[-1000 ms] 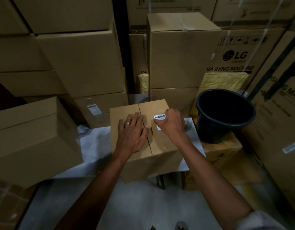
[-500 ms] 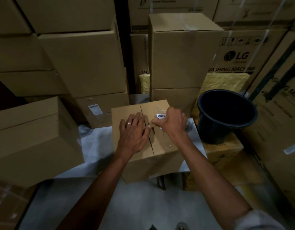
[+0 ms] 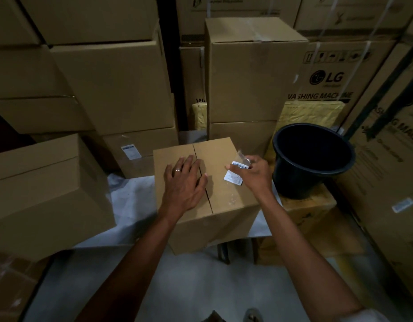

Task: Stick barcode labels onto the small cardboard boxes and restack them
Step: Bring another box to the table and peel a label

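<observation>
Cardboard box (image 3: 218, 182) sits at the white table's (image 3: 131, 196) right edge. Left hand (image 3: 184, 182) presses flat, fingers straight, on its top. Right hand (image 3: 253, 174) pinches a barcode label (image 3: 239, 164) above the box's right edge, beside a black bucket (image 3: 313, 159).

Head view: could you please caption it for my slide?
Left hand steadies small cardboard box; right hand pinches barcode label.
</observation>
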Action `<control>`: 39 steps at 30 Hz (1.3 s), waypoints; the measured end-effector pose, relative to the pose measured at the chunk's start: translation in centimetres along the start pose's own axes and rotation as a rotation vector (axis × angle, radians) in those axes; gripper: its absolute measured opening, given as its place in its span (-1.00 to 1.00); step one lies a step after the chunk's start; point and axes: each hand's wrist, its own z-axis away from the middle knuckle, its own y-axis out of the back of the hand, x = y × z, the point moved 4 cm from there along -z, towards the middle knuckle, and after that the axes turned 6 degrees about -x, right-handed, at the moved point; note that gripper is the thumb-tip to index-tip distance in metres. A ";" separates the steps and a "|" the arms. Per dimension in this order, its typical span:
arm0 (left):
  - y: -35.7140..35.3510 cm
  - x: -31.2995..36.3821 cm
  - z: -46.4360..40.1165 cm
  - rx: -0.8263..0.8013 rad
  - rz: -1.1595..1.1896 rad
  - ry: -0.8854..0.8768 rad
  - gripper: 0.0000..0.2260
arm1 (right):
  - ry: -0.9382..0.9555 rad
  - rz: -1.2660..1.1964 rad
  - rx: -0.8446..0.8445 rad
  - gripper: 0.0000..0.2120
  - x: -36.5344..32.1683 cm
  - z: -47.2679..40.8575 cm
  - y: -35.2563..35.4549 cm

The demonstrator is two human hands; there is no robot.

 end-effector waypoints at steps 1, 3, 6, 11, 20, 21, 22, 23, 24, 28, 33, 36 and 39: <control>0.0 0.0 0.0 -0.001 0.003 0.001 -0.30 | 0.006 -0.064 0.006 -0.42 0.1 0.1 0.1; 0.0 0.0 0.0 0.000 0.006 0.002 -0.30 | 0.022 -0.188 0.000 -0.37 -0.1 0.4 0.4; 0.2 0.0 0.1 0.014 0.012 0.000 -0.31 | 0.012 -0.369 -0.063 -0.26 -0.7 0.7 0.7; 0.2 0.2 0.2 0.011 0.008 0.007 -0.36 | 0.072 -0.351 -0.205 -0.48 -2.0 1.0 1.4; -0.1 -0.2 0.0 0.012 0.030 0.009 -0.41 | 0.073 -0.390 -0.294 -0.57 -3.6 1.8 2.1; -0.2 -0.3 0.0 0.011 0.027 0.004 -0.41 | 0.077 -0.412 -0.295 -0.54 -3.9 2.1 2.3; -0.2 -0.3 0.0 0.012 0.019 -0.004 -0.40 | 0.082 -0.428 -0.295 -0.53 -4.2 2.4 2.5; -0.3 -0.3 0.0 0.011 0.009 -0.009 -0.39 | 0.086 -0.438 -0.297 -0.51 -4.4 2.6 2.7; -0.3 -0.3 0.1 0.008 -0.002 -0.012 -0.37 | 0.090 -0.445 -0.301 -0.51 -4.7 2.8 2.9; -0.1 -0.2 0.2 0.008 -0.010 -0.008 -0.34 | 0.095 -0.473 -0.301 -0.50 -5.3 3.2 3.7; -0.2 -0.2 0.2 0.000 -0.004 -0.011 -0.34 | 0.102 -0.506 -0.238 -0.52 -5.4 3.2 4.4; 0.0 -0.1 0.2 0.022 0.003 -0.015 -0.38 | 0.114 -0.534 -0.183 -0.54 -5.4 2.7 5.1; 0.2 -0.1 0.3 0.041 0.009 -0.020 -0.40 | 0.188 -0.538 -0.136 -0.57 -6.5 2.0 6.5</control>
